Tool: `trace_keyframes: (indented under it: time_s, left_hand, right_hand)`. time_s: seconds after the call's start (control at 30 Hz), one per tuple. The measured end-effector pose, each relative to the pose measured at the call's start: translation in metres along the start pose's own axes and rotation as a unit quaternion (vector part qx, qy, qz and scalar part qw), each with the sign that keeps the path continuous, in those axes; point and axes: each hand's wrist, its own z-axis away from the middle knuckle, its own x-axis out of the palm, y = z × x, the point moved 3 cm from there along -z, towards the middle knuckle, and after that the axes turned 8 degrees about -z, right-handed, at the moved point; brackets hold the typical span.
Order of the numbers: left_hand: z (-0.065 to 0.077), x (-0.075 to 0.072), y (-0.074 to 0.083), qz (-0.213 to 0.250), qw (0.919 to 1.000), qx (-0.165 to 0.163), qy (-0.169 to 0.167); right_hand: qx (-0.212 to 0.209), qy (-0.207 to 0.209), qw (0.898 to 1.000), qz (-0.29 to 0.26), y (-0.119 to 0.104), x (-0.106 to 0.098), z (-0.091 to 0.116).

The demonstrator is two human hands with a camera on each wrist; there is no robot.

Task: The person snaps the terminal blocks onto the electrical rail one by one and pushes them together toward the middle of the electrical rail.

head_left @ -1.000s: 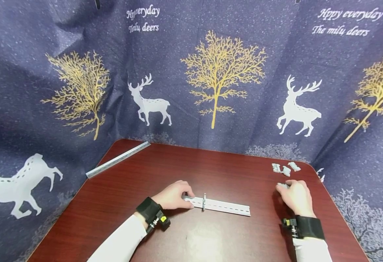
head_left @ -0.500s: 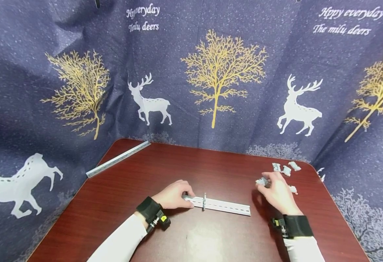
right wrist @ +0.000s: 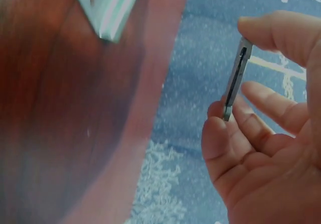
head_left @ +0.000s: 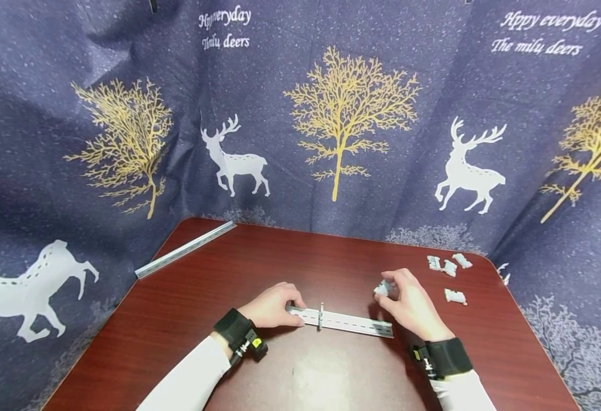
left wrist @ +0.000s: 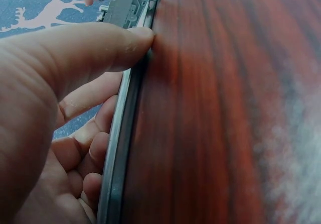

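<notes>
In the head view my left hand [head_left: 274,306] grips the left end of a slotted metal DIN rail [head_left: 351,323] lying on the table. The left wrist view shows its thumb on the near edge and fingers curled at the other side. A thin grey terminal block [left wrist: 119,5] stands upright across the rail, a short way right of that hand. My right hand [head_left: 410,302] pinches another terminal block [right wrist: 236,78] between thumb and fingertips, raised behind the rail's right end. From the right wrist this block appears edge-on, apart from the rail end [right wrist: 108,15].
A longer slotted rail [head_left: 186,250] lies along the table's left edge. Loose terminal blocks sit at the back right, one of them [head_left: 455,295] nearer than the cluster [head_left: 450,268]. A dark blue printed curtain [head_left: 279,103] hangs behind the red-brown table [head_left: 259,257].
My right hand has picked up one terminal block from the right side and carried it left toward the rail's right end. The left hand and rail have stayed in place.
</notes>
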Motion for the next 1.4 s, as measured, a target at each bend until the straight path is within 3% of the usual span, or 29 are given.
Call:
trace_keyframes:
  time_s: [0.27, 0.6, 1.4]
  left_hand:
    - [0.000, -0.001, 0.001, -0.001, 1.0000, 0.002, 0.001]
    - [0.000, -0.002, 0.003, 0.000, 1.0000, 0.004, 0.003]
    - [-0.001, -0.001, -0.004, 0.012, 0.9998, 0.008, -0.013]
  right_hand:
    - [-0.034, -0.019, 0.999, -0.038, -0.011, 0.016, 0.001]
    - [-0.066, -0.036, 0.996, -0.041, -0.020, 0.029, 0.003]
    - [-0.075, -0.059, 0.995, -0.044, -0.027, 0.040, 0.003]
